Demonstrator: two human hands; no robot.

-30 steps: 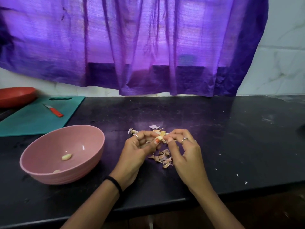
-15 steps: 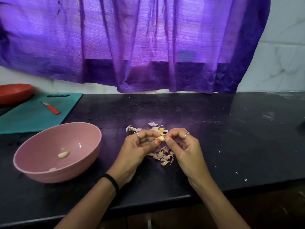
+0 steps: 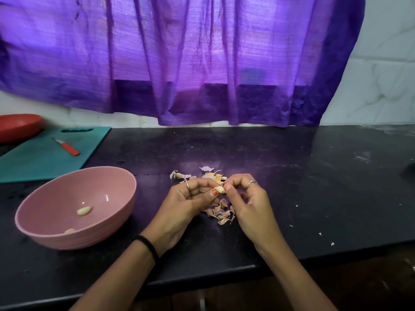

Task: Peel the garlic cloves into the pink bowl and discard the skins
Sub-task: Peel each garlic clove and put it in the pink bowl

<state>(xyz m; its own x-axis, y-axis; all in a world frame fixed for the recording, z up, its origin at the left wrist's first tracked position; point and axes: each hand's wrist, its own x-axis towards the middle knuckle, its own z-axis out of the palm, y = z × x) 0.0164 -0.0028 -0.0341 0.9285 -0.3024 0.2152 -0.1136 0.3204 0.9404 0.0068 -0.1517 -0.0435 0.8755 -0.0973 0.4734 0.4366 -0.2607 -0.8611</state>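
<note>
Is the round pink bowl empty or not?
Not empty. The round pink bowl stands upright on the black counter, with one peeled garlic clove inside and a second pale piece near its front rim.

Both forearms come up from 6 o'clock and converge near centre. The left hand (image 3: 186, 203), with a black band on its wrist and a ring on one finger, has its fingers curled and its thumb tip pointing to 3 o'clock. The right hand (image 3: 249, 200), ringed too, faces it with fingers curled, thumb toward 9 o'clock. Their fingertips pinch a clove (image 3: 219, 189) between them.
</note>
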